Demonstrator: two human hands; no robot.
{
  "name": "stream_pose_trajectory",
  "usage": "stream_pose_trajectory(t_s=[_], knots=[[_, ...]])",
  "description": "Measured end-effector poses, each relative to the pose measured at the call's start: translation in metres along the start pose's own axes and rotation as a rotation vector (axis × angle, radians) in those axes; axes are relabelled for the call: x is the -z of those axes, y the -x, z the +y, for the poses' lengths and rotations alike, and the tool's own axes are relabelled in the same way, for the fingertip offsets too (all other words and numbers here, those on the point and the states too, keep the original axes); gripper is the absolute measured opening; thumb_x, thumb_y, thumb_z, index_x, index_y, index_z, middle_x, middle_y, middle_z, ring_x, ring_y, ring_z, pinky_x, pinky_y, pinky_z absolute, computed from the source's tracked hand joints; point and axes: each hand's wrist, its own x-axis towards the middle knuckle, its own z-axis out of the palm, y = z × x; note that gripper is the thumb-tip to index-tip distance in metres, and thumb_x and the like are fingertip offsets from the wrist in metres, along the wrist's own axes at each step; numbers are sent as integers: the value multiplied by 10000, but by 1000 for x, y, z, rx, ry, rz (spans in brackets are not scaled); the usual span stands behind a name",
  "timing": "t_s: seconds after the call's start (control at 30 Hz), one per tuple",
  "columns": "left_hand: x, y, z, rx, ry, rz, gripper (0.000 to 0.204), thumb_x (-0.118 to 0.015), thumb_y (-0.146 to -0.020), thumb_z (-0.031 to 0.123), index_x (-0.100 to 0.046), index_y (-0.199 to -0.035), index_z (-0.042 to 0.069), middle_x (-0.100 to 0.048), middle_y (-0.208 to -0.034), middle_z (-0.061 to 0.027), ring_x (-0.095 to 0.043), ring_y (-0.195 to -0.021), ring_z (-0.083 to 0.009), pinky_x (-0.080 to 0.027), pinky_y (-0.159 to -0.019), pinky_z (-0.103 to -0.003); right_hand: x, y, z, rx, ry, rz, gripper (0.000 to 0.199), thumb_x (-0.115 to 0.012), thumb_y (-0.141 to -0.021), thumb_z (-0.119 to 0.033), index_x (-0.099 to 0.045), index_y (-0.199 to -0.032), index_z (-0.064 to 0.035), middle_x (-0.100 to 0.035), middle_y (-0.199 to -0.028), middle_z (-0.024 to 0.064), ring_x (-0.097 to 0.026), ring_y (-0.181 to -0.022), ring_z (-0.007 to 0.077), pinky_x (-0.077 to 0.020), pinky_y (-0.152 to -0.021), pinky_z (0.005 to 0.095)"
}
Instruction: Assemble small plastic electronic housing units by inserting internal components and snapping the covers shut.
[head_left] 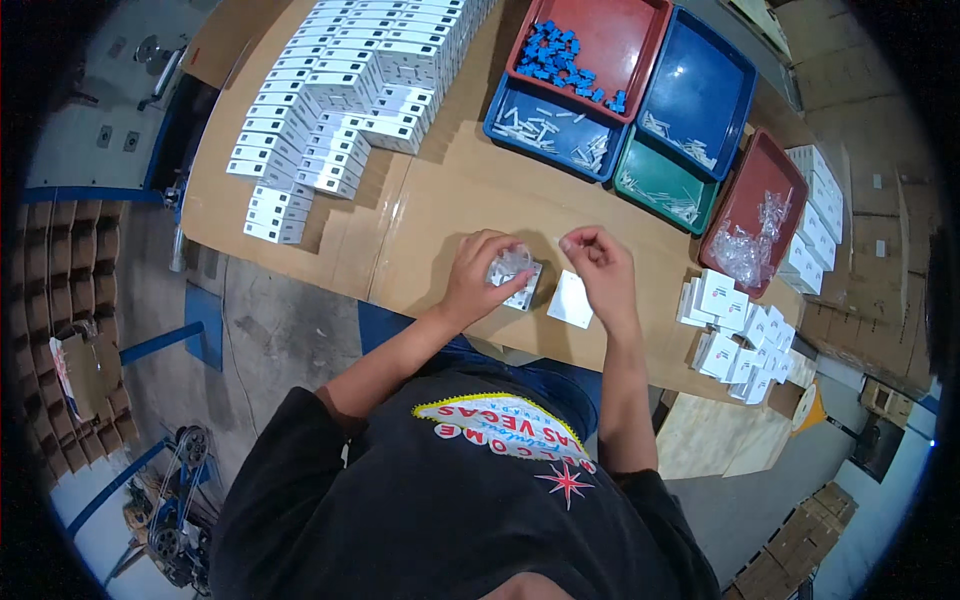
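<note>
My left hand (474, 278) curls round a crumpled clear plastic piece (512, 262), perhaps a small bag; its exact kind is hard to make out. Beneath it, by the thumb and fingertips, lies a white square piece with small dark marks (524, 292), partly covered by the hand. To the right, my right hand (606, 275) is raised with thumb and fingers drawn together; anything between them is too small to see. A plain white square card (570, 302) lies on the cardboard-covered table (440, 235), just left of and partly below that hand.
White boxes (300, 120) stand stacked at the far left. Trays beyond hold blue plastic parts (565, 65), white sticks (530, 130), thin clear pieces (660, 192) and clear plastic pieces (745, 250). Small white boxes (745, 350) pile up at the right edge, with more boxes (815, 220) behind.
</note>
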Motion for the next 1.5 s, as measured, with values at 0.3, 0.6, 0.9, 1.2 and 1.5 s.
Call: stream_pose_trajectory(t_s=[0.3, 0.6, 0.9, 1.2, 1.5], knots=[[-4, -13, 29, -63, 35, -66, 419, -848, -795, 256, -695, -1144, 81, -669, -1033, -64, -628, -986, -261, -435, -891, -396, 11, 32, -16, -92, 183, -100, 80, -722, -952, -39, -717, -1023, -1, -648, -828, -33, -440, -643, 2, -351, -561, 202], [-3, -13, 32, -82, 55, -97, 413, -841, -795, 257, -697, -1134, 69, -694, -1069, -80, -642, -1014, -270, -442, -902, -393, -1, 27, -11, 76, 235, -78, 74, -749, -877, -14, -723, -946, -7, -656, -908, 22, -466, -632, 50, -391, -577, 227], [-6, -12, 28, -46, 101, -132, 388, -808, -816, 168, -690, -1164, 43, -716, -1121, -113, -650, -1005, -301, -479, -910, -411, -7, 31, 8, 120, 194, -50, 162, -743, -930, -112, -754, -1040, 7, -659, -1075, 75, -625, -850, 133, -492, -708, 256], [-3, -16, 44, 157, 352, -222, 522, -793, -885, 199, -616, -1350, 43, -686, -1182, -88, -659, -962, -193, -532, -853, -333, 22, 36, -20, -40, 68, -224, 194, -694, -995, -120, -753, -1100, 32, -716, -929, 43, -609, -704, 102, -482, -643, 249], [-22, -3, 24, 605, 943, -329, 288, -691, -1010, 132, -660, -1258, -9, -718, -1013, -47, -639, -855, -96, -522, -798, -246, 25, 32, -19, -176, -121, -172, 158, -714, -985, -118, -764, -1058, 13, -714, -847, 30, -574, -654, 63, -441, -572, 232]])
